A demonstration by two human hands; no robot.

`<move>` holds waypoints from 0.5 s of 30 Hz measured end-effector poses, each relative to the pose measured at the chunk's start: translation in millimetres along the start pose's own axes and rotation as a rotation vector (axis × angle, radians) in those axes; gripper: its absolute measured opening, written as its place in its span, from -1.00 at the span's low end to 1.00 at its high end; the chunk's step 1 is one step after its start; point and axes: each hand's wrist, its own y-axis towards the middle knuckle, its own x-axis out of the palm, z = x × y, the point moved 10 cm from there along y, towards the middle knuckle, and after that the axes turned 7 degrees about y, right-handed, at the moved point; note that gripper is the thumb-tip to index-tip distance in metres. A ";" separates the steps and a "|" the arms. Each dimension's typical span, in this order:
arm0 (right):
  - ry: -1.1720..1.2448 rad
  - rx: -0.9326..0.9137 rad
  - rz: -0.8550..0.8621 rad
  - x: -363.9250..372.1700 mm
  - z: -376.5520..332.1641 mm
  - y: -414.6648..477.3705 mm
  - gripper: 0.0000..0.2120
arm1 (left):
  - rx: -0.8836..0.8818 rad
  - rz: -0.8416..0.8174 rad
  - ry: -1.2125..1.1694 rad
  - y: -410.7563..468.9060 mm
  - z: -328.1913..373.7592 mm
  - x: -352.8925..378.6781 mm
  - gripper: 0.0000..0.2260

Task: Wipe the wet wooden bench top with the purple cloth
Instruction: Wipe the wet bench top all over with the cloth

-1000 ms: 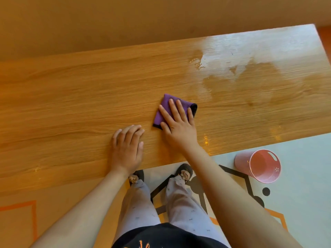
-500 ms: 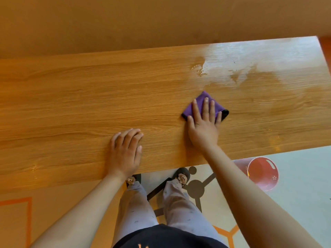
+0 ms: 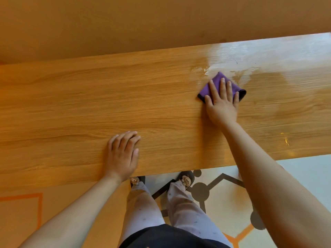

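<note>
On the bench top (image 3: pixel 89 104), right hand (image 3: pixel 223 106) presses purple cloth (image 3: pixel 217 83).

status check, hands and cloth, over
Right hand flat on purple cloth, at wet patch edge. Left hand resting on bench top. Nothing in the way.

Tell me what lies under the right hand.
The right hand presses flat on the purple cloth, lying on the wooden bench top at the edge of the wet patch. The wood beneath is covered, so its wetness cannot be seen.
</note>
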 end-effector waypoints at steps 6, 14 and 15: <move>-0.023 0.099 0.061 0.7 -0.7 0.2 -0.47 | 0.004 0.006 0.008 -1.0 0.5 -1.8 -0.67; -0.084 -0.412 -0.164 80.1 -168.0 -46.0 -0.48 | -0.001 -0.008 0.038 -1.9 0.0 -0.3 -0.67; -0.078 -0.430 -0.177 80.0 -170.0 -42.6 -0.48 | -0.004 -0.007 0.038 -0.8 -0.2 -0.7 -0.67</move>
